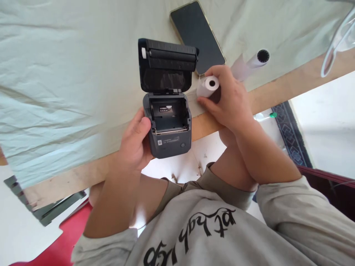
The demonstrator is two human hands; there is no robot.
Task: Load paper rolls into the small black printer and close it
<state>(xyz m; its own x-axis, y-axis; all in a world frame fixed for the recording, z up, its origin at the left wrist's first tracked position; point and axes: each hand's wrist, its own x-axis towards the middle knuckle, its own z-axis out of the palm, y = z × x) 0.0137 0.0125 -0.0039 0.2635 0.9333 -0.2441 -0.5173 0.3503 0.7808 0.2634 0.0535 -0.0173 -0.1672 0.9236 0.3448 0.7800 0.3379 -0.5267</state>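
- While the small dark printer is steadied at the near edge of the table, its left side is gripped by the left hand, with the thumb laid against the casing and the fingers curled around the body underneath.
- The printer's lid is seen swung fully open and standing up behind the body, so that the empty paper bay is exposed.
- A white paper roll is held by the right hand, just to the right of the open lid; the fingers are closed around it, and one round end with its hollow core is turned toward the camera.
- The roll is kept apart from the bay, with the printer's right wall and the hinge side of the lid lying between them.
- A dark phone is laid face up on the pale cloth behind the right hand, its near corner hidden by the knuckles.
- A second paper roll, with a loose tail of paper, is found on the cloth to the right of the phone, well clear of the printer.
- A clear plastic object is seen at the far right edge, only partly in view.
- A bare wooden strip of the table's edge is left uncovered by the cloth.
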